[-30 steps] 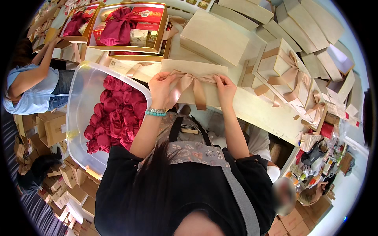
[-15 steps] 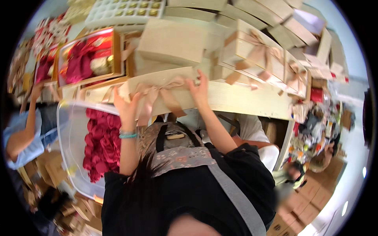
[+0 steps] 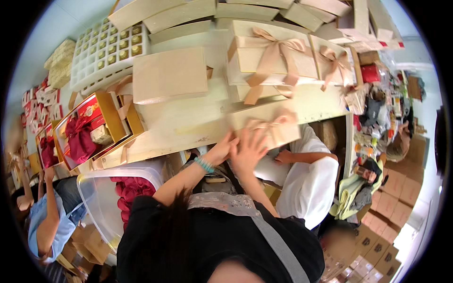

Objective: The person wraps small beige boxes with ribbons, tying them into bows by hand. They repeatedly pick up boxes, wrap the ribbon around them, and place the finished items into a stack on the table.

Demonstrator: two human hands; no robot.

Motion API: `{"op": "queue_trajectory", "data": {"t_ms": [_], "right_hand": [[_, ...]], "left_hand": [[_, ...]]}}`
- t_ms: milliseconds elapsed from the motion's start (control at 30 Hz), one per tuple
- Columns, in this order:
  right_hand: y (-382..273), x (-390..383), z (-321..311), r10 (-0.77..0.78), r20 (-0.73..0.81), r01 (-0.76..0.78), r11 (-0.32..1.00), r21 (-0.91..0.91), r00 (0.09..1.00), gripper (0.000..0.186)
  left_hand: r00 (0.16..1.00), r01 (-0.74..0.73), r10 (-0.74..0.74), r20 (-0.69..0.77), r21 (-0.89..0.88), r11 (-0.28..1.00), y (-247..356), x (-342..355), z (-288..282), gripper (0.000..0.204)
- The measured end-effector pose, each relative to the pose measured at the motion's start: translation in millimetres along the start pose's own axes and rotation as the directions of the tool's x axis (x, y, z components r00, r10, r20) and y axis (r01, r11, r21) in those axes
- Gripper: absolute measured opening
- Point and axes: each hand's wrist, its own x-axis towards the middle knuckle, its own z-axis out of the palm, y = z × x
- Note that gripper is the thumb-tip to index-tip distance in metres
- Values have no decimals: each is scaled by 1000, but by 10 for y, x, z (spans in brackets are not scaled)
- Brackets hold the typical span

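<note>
A cream gift box (image 3: 243,119) tied with a peach satin ribbon bow (image 3: 273,123) sits slightly tilted at the table's front edge, a little right of centre. My right hand (image 3: 248,152) lies against its near side, fingers spread, beside the bow. At the box's left end is my left hand (image 3: 219,150), its fingers stretched out and touching or nearly touching the corner. Neither hand wraps round the box. Behind it, a larger ribboned cream box (image 3: 276,52) rests on the table.
A plain cream box (image 3: 170,75) is on the table (image 3: 188,122). Left are an open gold-edged gift box (image 3: 87,127), a tray of gold-capped bottles (image 3: 111,52) and a plastic tub (image 3: 99,188) of dark red cloth. A co-worker in white (image 3: 306,188) sits close on my right.
Both hands and the ribboned box have moved right along the table edge. The hands went from gripping opposite ends to lying close together against it. The view has turned.
</note>
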Motion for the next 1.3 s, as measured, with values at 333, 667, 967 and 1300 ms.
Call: {"op": "queue_trajectory", "data": {"t_ms": [333,667,967,1300], "right_hand": [[1813,1159,242,126,-252,-202,931,-303,960,78],[-1244,2222,364,-202,405,-321,349,880,892,79],[-715,2023,535,-357,635,-624,160,765,686,77],[35,1180,1061,-114,735,-686,285,669,669,60]], "left_hand": [[286,-58,956,-60,995,80,1285,-750,-438,47],[240,229,924,-298,942,245,2116,-1092,-853,58],[380,241,714,-589,808,538,1337,-955,-1313,56],[595,-21,88,-799,94,995,514,-1152,-1840,47]]}}
